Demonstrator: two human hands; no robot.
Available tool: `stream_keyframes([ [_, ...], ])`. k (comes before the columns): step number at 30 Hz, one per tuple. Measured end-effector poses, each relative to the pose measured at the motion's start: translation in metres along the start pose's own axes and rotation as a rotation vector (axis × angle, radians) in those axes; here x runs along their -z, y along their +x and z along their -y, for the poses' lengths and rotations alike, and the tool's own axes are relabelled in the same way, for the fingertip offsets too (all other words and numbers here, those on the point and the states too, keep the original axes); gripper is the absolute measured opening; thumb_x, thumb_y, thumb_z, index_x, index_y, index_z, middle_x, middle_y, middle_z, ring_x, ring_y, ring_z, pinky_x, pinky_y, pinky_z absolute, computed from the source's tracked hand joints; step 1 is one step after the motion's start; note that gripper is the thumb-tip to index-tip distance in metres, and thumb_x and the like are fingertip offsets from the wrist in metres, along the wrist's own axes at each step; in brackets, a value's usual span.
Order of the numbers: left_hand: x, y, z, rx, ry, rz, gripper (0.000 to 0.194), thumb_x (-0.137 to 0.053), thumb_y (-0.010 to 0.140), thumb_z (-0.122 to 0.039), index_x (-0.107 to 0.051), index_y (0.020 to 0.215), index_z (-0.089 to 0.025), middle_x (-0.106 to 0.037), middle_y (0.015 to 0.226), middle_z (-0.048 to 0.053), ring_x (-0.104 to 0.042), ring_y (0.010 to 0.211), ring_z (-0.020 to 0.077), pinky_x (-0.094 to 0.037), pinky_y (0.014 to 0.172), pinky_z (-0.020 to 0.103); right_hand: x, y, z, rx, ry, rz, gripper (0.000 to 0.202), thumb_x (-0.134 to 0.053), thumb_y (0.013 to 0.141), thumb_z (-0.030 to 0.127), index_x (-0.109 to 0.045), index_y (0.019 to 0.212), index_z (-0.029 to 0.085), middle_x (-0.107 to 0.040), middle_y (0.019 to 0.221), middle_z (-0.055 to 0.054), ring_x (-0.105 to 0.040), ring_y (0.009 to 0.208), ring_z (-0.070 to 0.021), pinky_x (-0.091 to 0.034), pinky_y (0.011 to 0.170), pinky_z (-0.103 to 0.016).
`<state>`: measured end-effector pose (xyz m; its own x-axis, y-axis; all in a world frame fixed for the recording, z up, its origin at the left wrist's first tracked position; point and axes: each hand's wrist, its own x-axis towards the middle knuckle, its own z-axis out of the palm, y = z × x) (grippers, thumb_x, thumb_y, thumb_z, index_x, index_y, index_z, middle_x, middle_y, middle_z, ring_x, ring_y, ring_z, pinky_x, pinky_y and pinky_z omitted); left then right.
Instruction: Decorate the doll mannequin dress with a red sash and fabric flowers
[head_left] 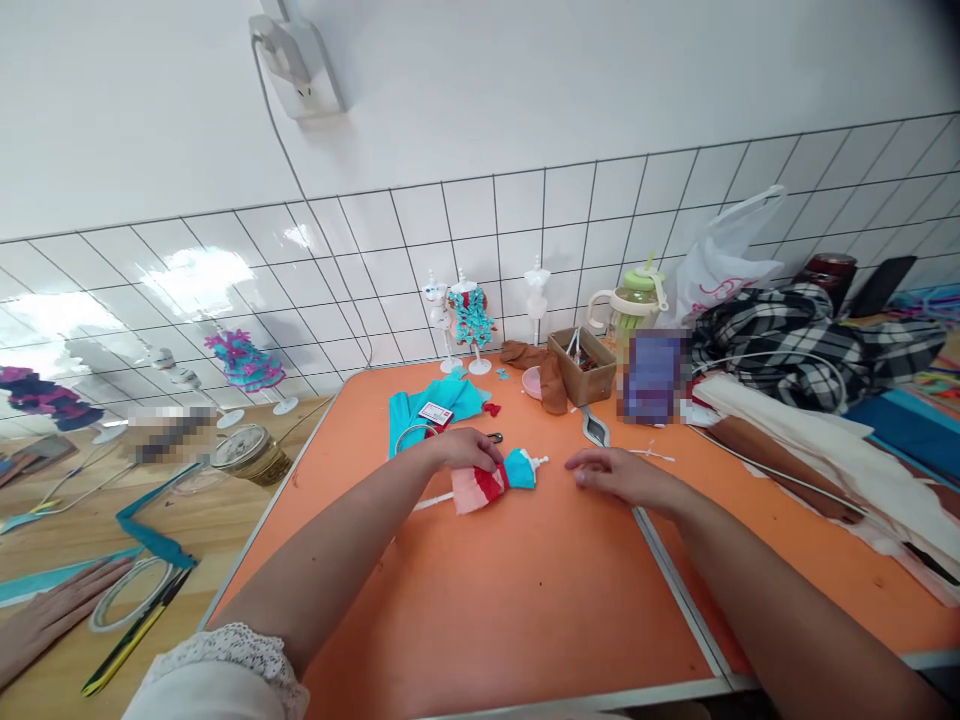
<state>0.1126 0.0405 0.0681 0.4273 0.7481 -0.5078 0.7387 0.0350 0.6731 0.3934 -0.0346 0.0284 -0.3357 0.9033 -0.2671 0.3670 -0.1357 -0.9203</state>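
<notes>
On the orange table (465, 620) a small white doll form lies on its side, its neck pointing right. It wears a dress (519, 470) with a turquoise top, a red waist and a pink skirt. My left hand (472, 450) rests over the skirt and red waist with its fingers curled round them. To the right of the form's neck, my right hand (619, 475) hovers near the table, fingers apart and holding nothing. Turquoise cloth (405, 408) lies behind my left hand, with a small labelled card (435, 412) on it.
Dressed and bare doll forms (472, 320) stand by the tiled wall. Behind my right hand are a cardboard box (583, 368), brown cloth (553, 385) and a green-lidded cup (639, 295). Fabric strips (802, 440) cover the right side. Another person's hand (71, 610) rests at the far left.
</notes>
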Motion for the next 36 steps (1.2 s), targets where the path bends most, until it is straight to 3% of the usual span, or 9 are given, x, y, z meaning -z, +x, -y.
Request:
stream_keyframes([
  [4,-0.001,0.000,-0.007,-0.066,0.073,-0.103,0.026,-0.072,0.057,-0.025,-0.075,0.083,-0.025,-0.072,0.099,0.001,-0.060,0.099,0.0269,-0.046,0.073,0.028,0.042,-0.024,-0.016,0.022,-0.230,-0.373,0.041,-0.058,0.075,0.052,-0.065,0.102,0.023,-0.066,0.090,-0.005,-0.058,0.079,-0.0188,-0.044,0.064,-0.028],
  [7,0.003,-0.009,-0.007,-0.108,0.092,-0.174,0.023,-0.069,0.065,-0.038,-0.075,0.083,-0.025,-0.072,0.097,0.002,-0.062,0.093,0.0260,-0.046,0.073,0.029,0.076,-0.044,-0.039,-0.049,-0.423,-0.607,0.045,-0.053,0.075,0.056,-0.064,0.104,0.022,-0.068,0.093,-0.007,-0.059,0.076,-0.0210,-0.044,0.064,-0.032],
  [9,0.007,-0.019,-0.008,-0.136,0.074,-0.275,0.028,-0.066,0.069,-0.045,-0.075,0.087,-0.026,-0.071,0.098,0.003,-0.061,0.093,0.0258,-0.046,0.075,0.030,0.094,-0.057,-0.056,-0.120,-0.524,-0.692,0.047,-0.050,0.076,0.057,-0.064,0.106,0.023,-0.067,0.098,-0.008,-0.060,0.074,-0.0217,-0.044,0.062,-0.033],
  [14,0.001,-0.055,-0.015,-0.266,0.057,-0.603,0.032,-0.055,0.080,-0.049,-0.070,0.099,-0.028,-0.068,0.107,0.002,-0.059,0.099,0.0233,-0.045,0.083,0.031,0.113,-0.076,-0.089,-0.173,-0.679,-0.619,0.050,-0.051,0.074,0.061,-0.067,0.099,0.021,-0.065,0.108,-0.010,-0.061,0.092,-0.0283,-0.046,0.074,-0.038],
  [18,-0.019,-0.082,-0.016,-0.438,0.144,-0.684,0.024,-0.050,0.086,-0.039,-0.069,0.094,-0.027,-0.069,0.098,0.002,-0.060,0.096,0.0203,-0.045,0.086,0.032,0.110,-0.073,-0.104,-0.145,-0.710,-0.518,0.051,-0.054,0.073,0.061,-0.065,0.100,0.020,-0.066,0.109,-0.009,-0.059,0.099,-0.0292,-0.046,0.083,-0.040],
  [23,-0.036,-0.093,0.007,-0.637,0.226,-0.823,0.018,-0.051,0.087,-0.025,-0.067,0.093,-0.025,-0.069,0.090,0.004,-0.061,0.088,0.0185,-0.045,0.087,0.034,0.102,-0.062,-0.098,-0.141,-0.708,-0.534,0.042,-0.048,0.078,0.056,-0.064,0.098,0.023,-0.067,0.104,-0.008,-0.062,0.089,-0.0266,-0.049,0.070,-0.036],
  [25,-0.040,-0.092,0.019,-0.685,0.254,-0.881,0.017,-0.051,0.086,-0.023,-0.067,0.093,-0.024,-0.069,0.087,0.005,-0.061,0.086,0.0188,-0.046,0.084,0.035,0.094,-0.056,-0.089,-0.088,-0.703,-0.491,0.041,-0.050,0.077,0.055,-0.064,0.099,0.025,-0.066,0.106,-0.007,-0.062,0.092,-0.0254,-0.049,0.073,-0.034],
  [32,-0.050,-0.086,0.037,-0.798,0.332,-0.856,0.019,-0.050,0.085,-0.018,-0.065,0.094,-0.024,-0.067,0.080,0.004,-0.060,0.079,0.0176,-0.047,0.078,0.035,0.064,-0.013,-0.058,0.136,-0.889,-0.494,0.030,-0.045,0.082,0.038,-0.063,0.103,0.027,-0.061,0.114,-0.006,-0.056,0.103,-0.0249,-0.045,0.083,-0.036],
  [36,-0.052,-0.086,0.039,-0.817,0.373,-0.828,0.021,-0.049,0.085,-0.016,-0.065,0.097,-0.024,-0.068,0.081,0.004,-0.060,0.081,0.0178,-0.046,0.079,0.036,0.065,0.008,-0.052,0.114,-1.102,-0.466,0.032,-0.049,0.074,0.029,-0.065,0.102,0.028,-0.058,0.120,-0.006,-0.053,0.107,-0.0297,-0.042,0.083,-0.044],
])
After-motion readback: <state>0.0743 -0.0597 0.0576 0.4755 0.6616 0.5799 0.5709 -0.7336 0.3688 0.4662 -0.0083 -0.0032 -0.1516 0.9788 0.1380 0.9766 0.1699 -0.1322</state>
